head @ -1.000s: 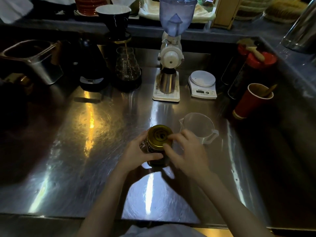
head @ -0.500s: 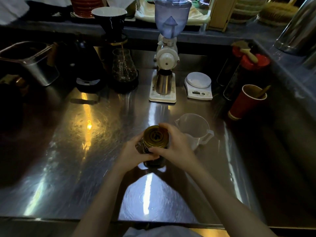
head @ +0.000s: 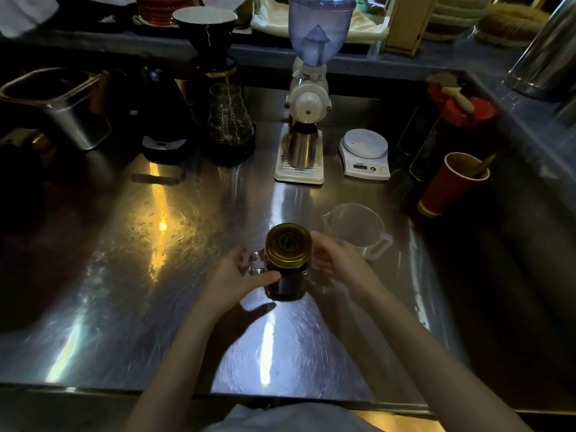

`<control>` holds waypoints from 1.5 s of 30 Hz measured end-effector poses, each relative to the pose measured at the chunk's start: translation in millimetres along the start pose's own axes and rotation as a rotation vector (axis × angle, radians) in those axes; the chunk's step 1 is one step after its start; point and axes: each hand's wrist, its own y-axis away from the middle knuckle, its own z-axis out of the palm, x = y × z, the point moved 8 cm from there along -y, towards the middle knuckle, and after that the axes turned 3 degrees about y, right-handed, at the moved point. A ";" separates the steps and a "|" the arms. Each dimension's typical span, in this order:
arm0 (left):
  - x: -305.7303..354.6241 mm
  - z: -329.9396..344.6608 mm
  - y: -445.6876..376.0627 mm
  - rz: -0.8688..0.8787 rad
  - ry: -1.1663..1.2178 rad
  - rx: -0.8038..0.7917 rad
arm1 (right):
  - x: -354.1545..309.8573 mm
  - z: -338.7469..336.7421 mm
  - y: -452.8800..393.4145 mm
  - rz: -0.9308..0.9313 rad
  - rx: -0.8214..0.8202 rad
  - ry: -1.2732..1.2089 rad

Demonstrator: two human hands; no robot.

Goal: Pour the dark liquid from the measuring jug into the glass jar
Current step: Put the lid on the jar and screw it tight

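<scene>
The glass jar (head: 285, 283) stands on the steel counter (head: 156, 275), full of dark liquid, with a gold lid (head: 288, 243) on top and a glass handle on its left side. My left hand (head: 237, 275) wraps the jar's left side by the handle, thumb across the front. My right hand (head: 338, 261) hovers at the jar's right side, fingers spread, beside the lid; contact is unclear. The clear plastic measuring jug (head: 357, 230) sits upright just behind and right of the jar and looks empty.
At the back stand a white grinder (head: 307, 120) with a steel cup, a small white scale (head: 364, 152), a dripper over a glass server (head: 229, 116), and a steel tub (head: 62, 104). A red paper cup (head: 452, 182) and red-lidded containers (head: 452, 120) stand at right.
My right hand has come off the top of the gold lid and moved to the jar's right side. My left hand still holds the jar.
</scene>
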 end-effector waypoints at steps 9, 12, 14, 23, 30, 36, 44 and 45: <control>7.2 -1.3 1.4 -0.015 -0.075 0.139 | -12.3 3.0 3.1 -0.074 -0.015 0.095; 16.5 -8.7 0.5 -0.012 -0.126 0.159 | -17.8 4.1 0.5 -0.087 -0.023 0.088; 29.5 -16.5 -0.7 0.010 -0.184 0.172 | -26.1 4.7 -4.7 -0.097 -0.021 0.076; 89.0 -41.6 -54.7 0.078 0.010 0.216 | -100.6 -5.7 -62.6 -0.259 0.018 0.068; 104.7 -39.2 -117.8 0.090 0.015 0.251 | -119.1 -13.8 -120.1 -0.241 0.024 0.070; 88.5 -36.3 -154.0 0.026 -0.062 0.308 | -107.7 -17.1 -156.9 -0.164 0.023 0.143; 73.3 -35.3 -166.1 -0.023 -0.085 0.298 | -101.4 -12.8 -170.1 -0.142 0.046 0.158; 75.5 -35.9 -165.9 -0.012 -0.091 0.297 | -100.8 -12.9 -171.4 -0.142 0.049 0.155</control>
